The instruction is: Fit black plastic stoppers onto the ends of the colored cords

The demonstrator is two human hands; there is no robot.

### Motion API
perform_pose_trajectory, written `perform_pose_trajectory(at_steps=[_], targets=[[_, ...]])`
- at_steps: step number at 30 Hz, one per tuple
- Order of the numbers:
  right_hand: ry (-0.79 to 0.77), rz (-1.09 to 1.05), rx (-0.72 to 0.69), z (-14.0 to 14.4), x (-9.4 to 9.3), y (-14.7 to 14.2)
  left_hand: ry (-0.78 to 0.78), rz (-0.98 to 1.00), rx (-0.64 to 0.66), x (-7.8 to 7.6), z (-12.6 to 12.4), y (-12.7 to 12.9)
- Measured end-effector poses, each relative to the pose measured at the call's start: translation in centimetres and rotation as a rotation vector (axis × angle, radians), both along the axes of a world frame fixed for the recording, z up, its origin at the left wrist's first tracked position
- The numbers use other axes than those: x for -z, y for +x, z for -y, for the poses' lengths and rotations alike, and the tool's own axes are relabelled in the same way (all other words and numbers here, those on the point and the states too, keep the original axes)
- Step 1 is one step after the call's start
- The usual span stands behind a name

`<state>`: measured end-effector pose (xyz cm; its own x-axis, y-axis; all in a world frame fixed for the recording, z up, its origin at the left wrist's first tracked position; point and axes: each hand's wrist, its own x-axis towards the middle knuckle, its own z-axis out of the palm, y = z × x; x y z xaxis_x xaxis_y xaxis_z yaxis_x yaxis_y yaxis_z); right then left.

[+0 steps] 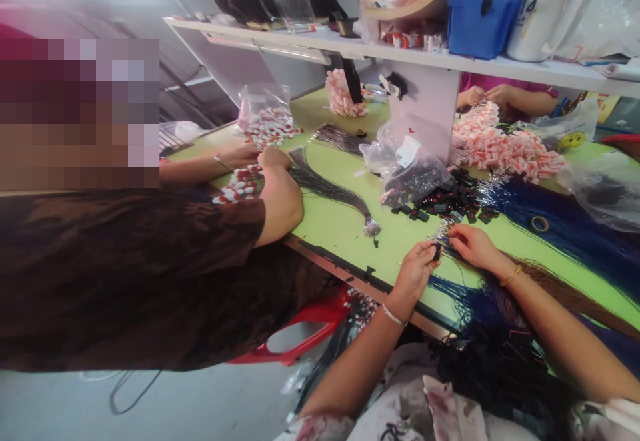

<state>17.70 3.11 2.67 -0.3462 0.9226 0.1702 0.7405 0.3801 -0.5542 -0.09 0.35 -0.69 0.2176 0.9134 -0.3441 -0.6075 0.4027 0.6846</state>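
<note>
At the near edge of the green desk (345, 227) our left hand (415, 271) pinches a small black connector (437, 251), a hard, light piece, while our right hand (473, 244) nips limp, thin blue wires (560, 221) by their tips; more black connectors (450, 201) lie beyond

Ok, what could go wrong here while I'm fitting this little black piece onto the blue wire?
The blue wires trail off the table edge into your lap, so a tug may snag or tangle them. The black connector pinched in your left hand is small and could slip to the floor. The co-worker's elbow sits close and might bump the loose connector pile.
</note>
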Motion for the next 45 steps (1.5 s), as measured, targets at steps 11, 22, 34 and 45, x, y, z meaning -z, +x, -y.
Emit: perform_pose_trajectory(at_steps=[11, 22, 34, 45], targets=[[-0.042, 0.235, 0.129, -0.5, 0.3, -1.1, 0.001, -0.007, -0.003, 0.1, 0.1, -0.2], [-0.083, -0.172, 0.072, -1.0, 0.0, -1.2, -0.016, 0.007, -0.015, -0.1, 0.1, -0.1], [-0.089, -0.327, 0.078, 2.1, -0.7, -2.9, 0.006, 0.052, -0.013, 0.2, 0.1, -0.3], [0.024, -0.128, 0.038, 2.9, -0.9, -3.2, 0.026, 0.046, 0.011, 0.3, 0.0, -0.4]])
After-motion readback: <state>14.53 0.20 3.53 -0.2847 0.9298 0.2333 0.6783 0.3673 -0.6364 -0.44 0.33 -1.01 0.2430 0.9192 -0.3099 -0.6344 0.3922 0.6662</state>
